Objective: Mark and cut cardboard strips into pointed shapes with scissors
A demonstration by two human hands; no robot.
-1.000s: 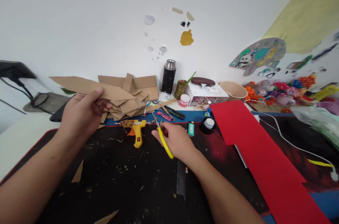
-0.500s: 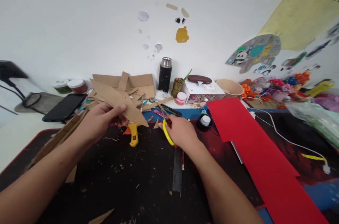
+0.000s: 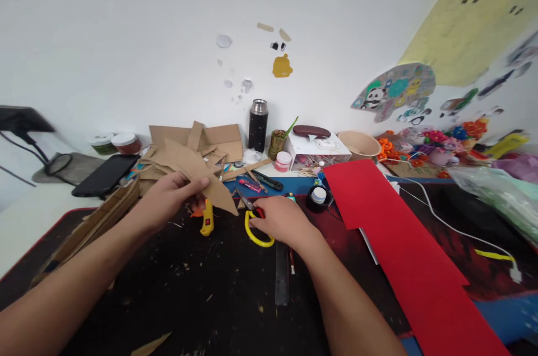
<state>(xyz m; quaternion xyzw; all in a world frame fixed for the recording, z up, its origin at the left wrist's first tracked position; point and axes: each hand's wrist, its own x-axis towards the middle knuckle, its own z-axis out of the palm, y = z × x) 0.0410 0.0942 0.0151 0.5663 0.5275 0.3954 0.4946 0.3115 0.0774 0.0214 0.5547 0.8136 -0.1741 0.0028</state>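
Between thumb and fingers, my left hand (image 3: 176, 196) pinches a pointed piece of cardboard (image 3: 216, 190), holding it above the desk. My right hand (image 3: 286, 218) is closed on yellow-handled scissors (image 3: 258, 239), whose blades point up and left toward the cardboard's tip without touching it. Partly behind the cardboard lies a yellow glue gun (image 3: 207, 218). A dark metal ruler (image 3: 282, 277) rests on the mat just below my right hand, with a thin red pencil-like stick (image 3: 291, 260) beside it.
Cardboard scraps (image 3: 227, 140) pile up at the back left, near a black flask (image 3: 258, 126). A utility knife (image 3: 268, 179) lies ahead of my right hand. Long red card (image 3: 403, 249) covers the right side. A black phone (image 3: 105, 175) sits at left.
My right hand has come slightly down with the scissors, and they have turned so that their blades point more to the left. The cardboard in my left hand has shifted slightly.
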